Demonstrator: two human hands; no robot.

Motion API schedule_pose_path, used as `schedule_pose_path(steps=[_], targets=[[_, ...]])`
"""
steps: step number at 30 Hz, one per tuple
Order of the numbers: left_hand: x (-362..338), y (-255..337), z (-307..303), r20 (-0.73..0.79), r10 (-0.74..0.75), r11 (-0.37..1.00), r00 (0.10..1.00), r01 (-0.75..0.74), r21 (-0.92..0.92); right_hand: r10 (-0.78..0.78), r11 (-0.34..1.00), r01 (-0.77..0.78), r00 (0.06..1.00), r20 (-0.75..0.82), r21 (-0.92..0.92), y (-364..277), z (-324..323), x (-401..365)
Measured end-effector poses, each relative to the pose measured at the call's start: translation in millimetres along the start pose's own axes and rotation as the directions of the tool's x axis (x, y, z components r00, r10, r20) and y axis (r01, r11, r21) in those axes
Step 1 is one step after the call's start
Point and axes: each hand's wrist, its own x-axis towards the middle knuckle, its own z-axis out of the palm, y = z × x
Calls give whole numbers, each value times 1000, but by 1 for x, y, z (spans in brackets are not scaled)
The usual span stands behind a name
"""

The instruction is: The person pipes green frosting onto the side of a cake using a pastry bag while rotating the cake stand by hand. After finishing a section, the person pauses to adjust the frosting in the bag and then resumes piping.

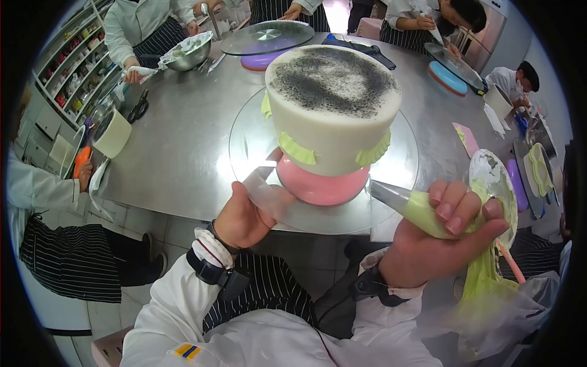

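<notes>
In my right hand (449, 232) is a piping bag (422, 214) of pale green cream, my fingers wrapped round it. Its metal nozzle (388, 194) points left, beside the lower side of a white round cake dummy (330, 131). Dark specks cover the dummy's top, and ruffled green cream petals (298, 148) cling to its side. The dummy stands on a glass turntable (251, 131) with a pink base (324, 182). At the turntable's near left edge, my left hand (247, 214) is curled round a translucent flat piece (264, 186); its fingers are partly blurred.
A cream-smeared bowl (489, 171) and a spatula's pink handle (510, 263) are on the right. Another glass turntable (267, 38) and a metal bowl (189, 55) stand at the back of the steel table (183, 128). Several people in white jackets work around it.
</notes>
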Motion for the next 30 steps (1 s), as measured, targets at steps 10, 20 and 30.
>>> schedule_pose_path(steps=[10, 20, 30], targets=[[1, 7, 3, 60, -60, 996, 996, 55, 71, -8, 1000, 8, 999, 33, 0, 8, 4, -4], [-3, 4, 4, 3, -42, 972, 999, 41, 230, -12, 999, 11, 999, 36, 38, 7, 7, -4], [-2, 6, 1, 43, -59, 972, 997, 48, 229, -36, 999, 37, 997, 69, -25, 9, 6, -3]])
